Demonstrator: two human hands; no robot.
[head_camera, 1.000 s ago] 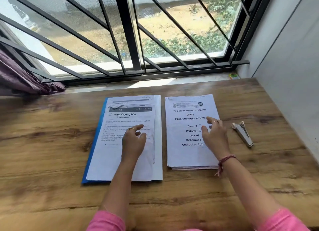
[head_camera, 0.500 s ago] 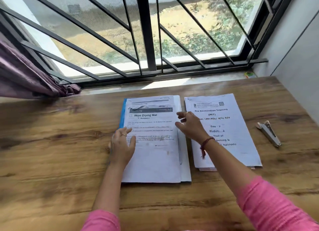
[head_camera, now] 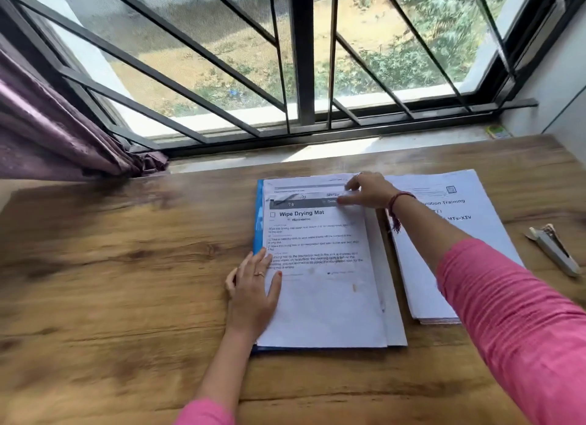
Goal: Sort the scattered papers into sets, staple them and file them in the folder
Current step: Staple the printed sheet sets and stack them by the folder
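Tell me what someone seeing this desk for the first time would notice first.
Most likely the white "Wipe Drying Mat" papers at the middle of the wooden desk, lying on a blue folder, with the left hand flat on their left edge and the right hand at their top right corner. Right of them lies a second paper stack, then a stapler near the desk's right edge.

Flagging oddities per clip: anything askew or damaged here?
Mostly tidy. The Wipe Drying Mat sheet sits offset from the pages beneath, which stick out on its right over the blue folder. No visible damage.
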